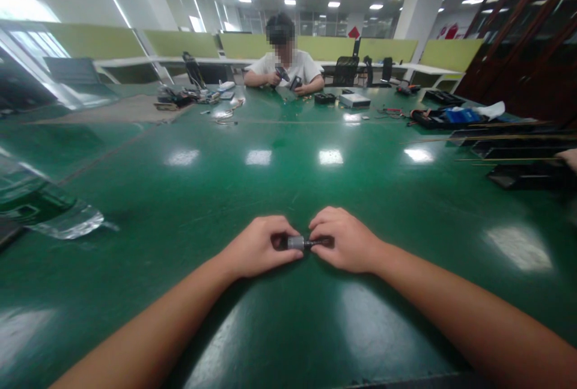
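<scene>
Just above the green tabletop, a small grey cylinder (pixel 296 242) with a thin dark shaft (pixel 309 244) lies level between my two hands. My left hand (pixel 258 246) grips the cylinder with thumb and fingers from the left side. From the right, my right hand (pixel 346 241) pinches the dark shaft end, its fingers curled around it. A dark part shows inside the curl of each hand. The exact kind of this piece is too small to tell.
A clear plastic bottle (pixel 49 202) lies at the left. Across the green table (pixel 252 178), a person (pixel 288 67) holds dark tools or parts. Black channel-shaped pieces (pixel 518 147) and a tool bag (pixel 455 116) lie right, near another person's hand (pixel 570 157). Electronics (pixel 180 97) sit far left.
</scene>
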Action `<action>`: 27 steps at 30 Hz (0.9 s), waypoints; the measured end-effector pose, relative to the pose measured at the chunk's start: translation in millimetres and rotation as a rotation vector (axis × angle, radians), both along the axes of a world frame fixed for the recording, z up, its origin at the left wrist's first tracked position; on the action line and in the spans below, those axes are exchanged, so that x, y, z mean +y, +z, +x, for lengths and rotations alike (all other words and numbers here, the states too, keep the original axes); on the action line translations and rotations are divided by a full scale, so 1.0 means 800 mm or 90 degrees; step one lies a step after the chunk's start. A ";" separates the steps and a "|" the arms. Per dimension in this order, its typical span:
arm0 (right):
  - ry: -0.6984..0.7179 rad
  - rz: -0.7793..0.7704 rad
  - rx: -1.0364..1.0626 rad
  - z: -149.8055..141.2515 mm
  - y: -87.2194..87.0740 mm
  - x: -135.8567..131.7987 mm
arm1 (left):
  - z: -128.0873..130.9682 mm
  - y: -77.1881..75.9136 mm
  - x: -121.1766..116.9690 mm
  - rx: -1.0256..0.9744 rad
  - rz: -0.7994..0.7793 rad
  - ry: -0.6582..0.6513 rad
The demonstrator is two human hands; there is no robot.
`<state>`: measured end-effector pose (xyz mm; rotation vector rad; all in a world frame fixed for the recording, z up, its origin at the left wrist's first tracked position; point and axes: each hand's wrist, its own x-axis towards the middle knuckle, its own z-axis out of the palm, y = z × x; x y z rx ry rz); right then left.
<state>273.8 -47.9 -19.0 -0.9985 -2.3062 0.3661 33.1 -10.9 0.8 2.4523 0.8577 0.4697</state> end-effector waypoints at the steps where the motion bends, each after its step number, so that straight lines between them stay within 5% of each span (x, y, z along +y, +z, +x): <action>1: 0.000 0.001 0.000 0.000 0.000 0.000 | 0.000 0.000 0.000 0.000 0.001 -0.001; 27: -0.010 -0.048 -0.053 0.012 0.011 0.002 | -0.002 0.000 0.001 -0.008 -0.004 -0.015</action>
